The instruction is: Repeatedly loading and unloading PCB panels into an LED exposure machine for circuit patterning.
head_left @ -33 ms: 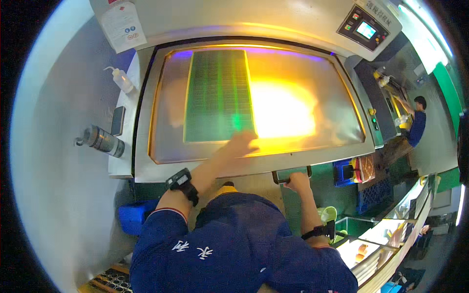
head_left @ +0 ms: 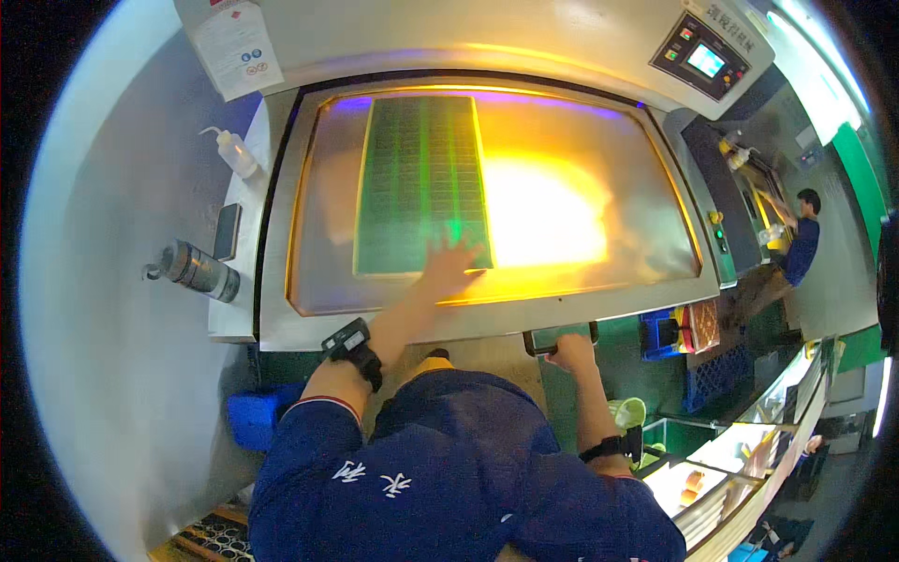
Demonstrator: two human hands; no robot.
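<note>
A large dark green rectangular panel [head_left: 412, 178] with fine rows of marks lies on the framed, glossy bed of a machine [head_left: 646, 187]. It looks like a circuit board panel. Over its near right corner is my left hand [head_left: 451, 264], palm down with fingers spread; whether it presses on the panel I cannot tell. My right hand [head_left: 572, 352] is closed round a dark bar handle [head_left: 538, 341] on the bed's front edge. Yellow light glares strongly off the bed right of the panel.
On the left ledge stand a white squeeze bottle [head_left: 234, 153], a phone [head_left: 227, 232] and a grey drinking bottle [head_left: 197, 270]. A control box with a lit screen [head_left: 704, 60] hangs at upper right. Another person [head_left: 802, 239] works at the far right. Lit shelves [head_left: 702, 478] stand at lower right.
My left hand has shifted slightly left along the panel's near edge, and its fingers now show spread. My right hand stays on the handle.
</note>
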